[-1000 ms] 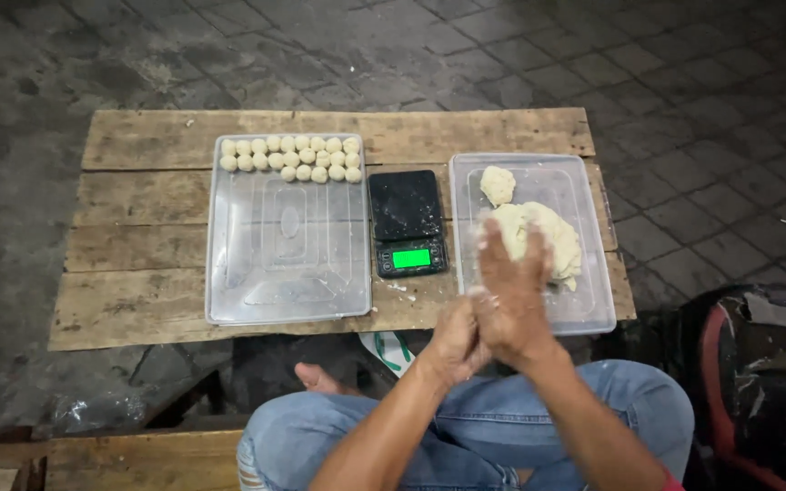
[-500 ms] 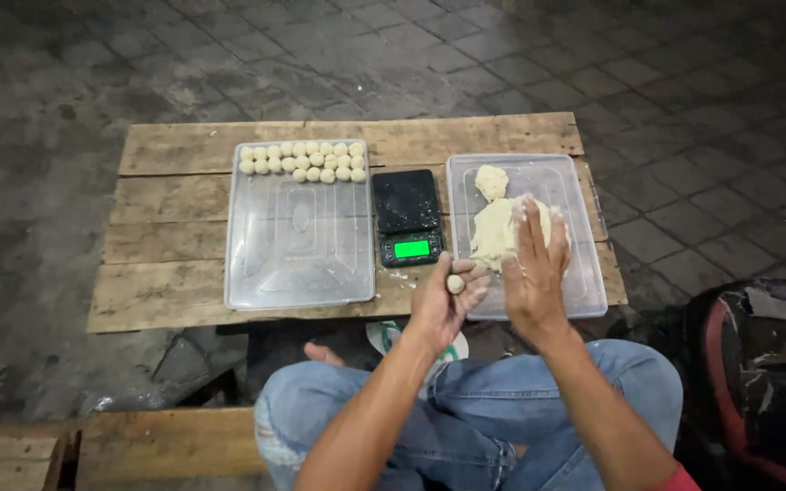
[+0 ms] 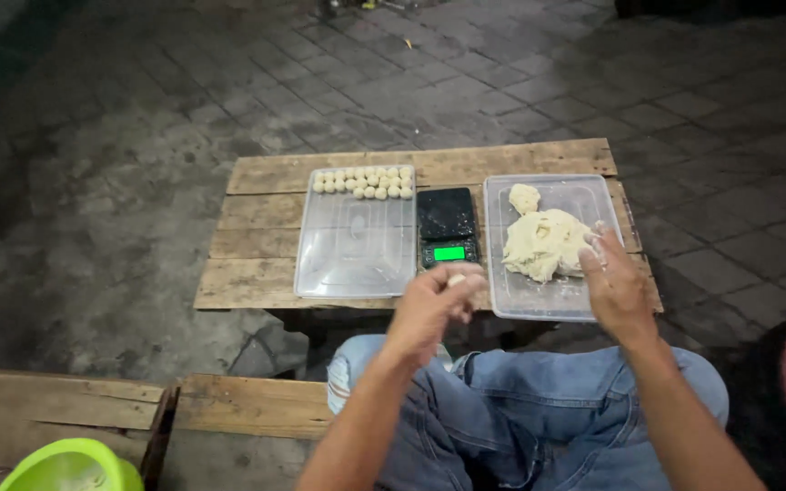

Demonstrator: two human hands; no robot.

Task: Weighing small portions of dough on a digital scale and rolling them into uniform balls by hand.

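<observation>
The left hand (image 3: pixel 434 305) grips a small dough ball (image 3: pixel 456 281) just in front of the digital scale (image 3: pixel 448 226). Right of the scale, the right hand (image 3: pixel 613 284) rests open-fingered against the dough lump (image 3: pixel 543 243) in its clear tray (image 3: pixel 539 300); left of the scale, finished balls (image 3: pixel 363 182) line another tray's (image 3: pixel 357 264) far edge.

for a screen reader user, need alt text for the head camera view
A seated person's left hand holds a small dough ball while the right hand reaches the dough lump in a clear tray beside a scale.
</observation>
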